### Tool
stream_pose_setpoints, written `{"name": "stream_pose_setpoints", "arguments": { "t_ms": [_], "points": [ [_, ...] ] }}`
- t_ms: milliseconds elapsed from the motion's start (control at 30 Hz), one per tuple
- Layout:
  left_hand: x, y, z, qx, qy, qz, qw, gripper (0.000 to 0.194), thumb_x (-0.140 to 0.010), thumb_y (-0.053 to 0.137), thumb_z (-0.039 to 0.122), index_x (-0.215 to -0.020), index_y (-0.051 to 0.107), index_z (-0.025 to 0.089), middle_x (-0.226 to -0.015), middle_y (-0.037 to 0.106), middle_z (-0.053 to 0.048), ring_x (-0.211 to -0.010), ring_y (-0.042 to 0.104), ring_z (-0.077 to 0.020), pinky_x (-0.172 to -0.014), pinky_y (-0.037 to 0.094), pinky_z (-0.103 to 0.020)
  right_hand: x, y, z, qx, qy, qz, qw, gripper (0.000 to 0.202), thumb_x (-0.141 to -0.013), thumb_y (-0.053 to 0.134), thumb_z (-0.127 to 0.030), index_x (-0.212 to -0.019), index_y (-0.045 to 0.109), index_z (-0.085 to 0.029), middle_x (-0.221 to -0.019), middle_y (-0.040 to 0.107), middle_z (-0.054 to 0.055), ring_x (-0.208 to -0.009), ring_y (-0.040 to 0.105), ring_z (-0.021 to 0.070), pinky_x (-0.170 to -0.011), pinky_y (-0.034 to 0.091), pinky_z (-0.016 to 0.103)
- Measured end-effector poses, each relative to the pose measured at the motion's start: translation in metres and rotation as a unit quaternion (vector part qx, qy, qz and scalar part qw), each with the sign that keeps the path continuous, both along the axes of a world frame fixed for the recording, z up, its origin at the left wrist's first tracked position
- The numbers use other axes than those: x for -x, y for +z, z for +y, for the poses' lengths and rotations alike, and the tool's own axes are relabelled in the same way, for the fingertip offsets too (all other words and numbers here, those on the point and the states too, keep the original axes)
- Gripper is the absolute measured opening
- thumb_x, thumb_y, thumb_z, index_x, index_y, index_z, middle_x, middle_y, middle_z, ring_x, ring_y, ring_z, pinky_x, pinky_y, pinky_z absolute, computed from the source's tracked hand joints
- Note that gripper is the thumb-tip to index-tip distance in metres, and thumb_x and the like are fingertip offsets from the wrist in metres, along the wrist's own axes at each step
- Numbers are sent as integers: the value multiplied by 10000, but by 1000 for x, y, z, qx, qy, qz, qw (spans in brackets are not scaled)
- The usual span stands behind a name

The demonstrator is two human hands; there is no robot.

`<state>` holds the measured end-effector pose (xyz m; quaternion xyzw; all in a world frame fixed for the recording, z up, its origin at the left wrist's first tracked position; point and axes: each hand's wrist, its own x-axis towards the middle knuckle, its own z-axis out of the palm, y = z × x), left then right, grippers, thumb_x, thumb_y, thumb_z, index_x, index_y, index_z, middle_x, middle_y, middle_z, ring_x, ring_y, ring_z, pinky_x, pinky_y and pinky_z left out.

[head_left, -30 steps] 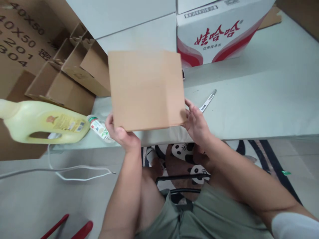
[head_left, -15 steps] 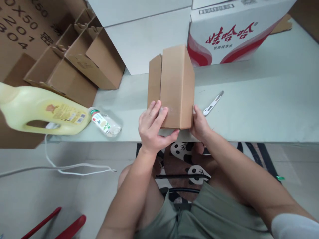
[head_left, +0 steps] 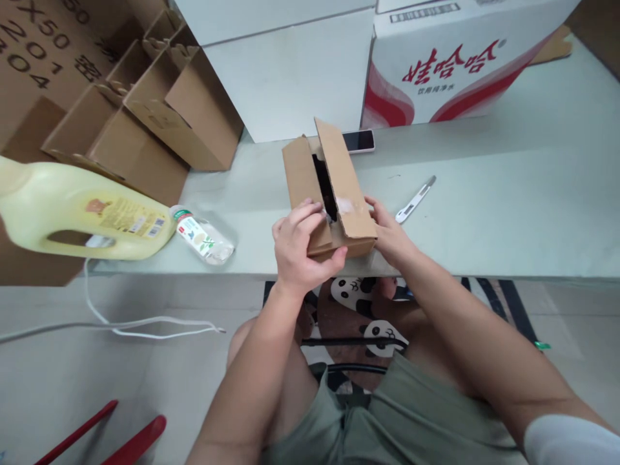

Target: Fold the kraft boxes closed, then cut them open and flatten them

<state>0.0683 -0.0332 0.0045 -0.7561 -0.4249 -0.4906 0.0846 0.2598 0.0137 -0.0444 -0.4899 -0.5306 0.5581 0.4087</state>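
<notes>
A small brown cardboard box (head_left: 346, 187) stands near the table's front edge, its two long top flaps tilted up with a dark gap between them. My left hand (head_left: 303, 245) grips its left flap and near side, with the thumb along the front. Against the right side is my right hand (head_left: 386, 232), its fingers partly hidden behind the box. What lies inside the box is too dark to make out. A white utility knife (head_left: 415, 199) rests on the table just right of my right hand.
Behind the box stand a white carton with red print (head_left: 436, 84) and a phone-like device (head_left: 359, 141). To the left are a yellow jug (head_left: 97, 210), a clear plastic bottle (head_left: 206, 239) and open cardboard boxes (head_left: 140, 145). A white cable (head_left: 159, 321) hangs below the table edge.
The box has been lowered and tipped back, and its top flaps have parted, showing a dark gap. The phone-like device behind it has come into view. Both hands stay on the box.
</notes>
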Motion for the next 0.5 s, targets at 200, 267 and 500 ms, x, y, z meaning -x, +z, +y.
{"name": "stream_pose_setpoints", "arguments": {
  "t_ms": [200,267,500],
  "points": [
    [-2,-2,3,44,-18,29,998,372,-848,665,494,-1094,639,216,-1153,744,-106,-1169,695,-303,-1002,515,-455,-15,16,-6,-136,-64,-23,988,588,-954,425,-623,-1445,492,-307,-1559,479,74,-1428,476,305,-1129,451,527],
    [-3,-2,3,42,-26,27,998,368,-846,677,489,-1092,637,219,-1149,743,-104,-1169,693,-302,-1007,512,-460,-19,29,-14,-269,-56,-40,961,615,-950,387,-688,-1458,478,-355,-1626,381,40,-1504,376,319,-1166,411,547],
    [-6,-8,2,56,-33,-26,998,553,-885,609,507,-1343,469,230,-1340,608,-145,-1274,597,-302,-1045,504,-491,-13,41,-24,-393,27,-98,914,369,-990,496,-494,-1175,711,-259,-1507,523,106,-1453,458,307,-1223,343,550]
  ]
}}
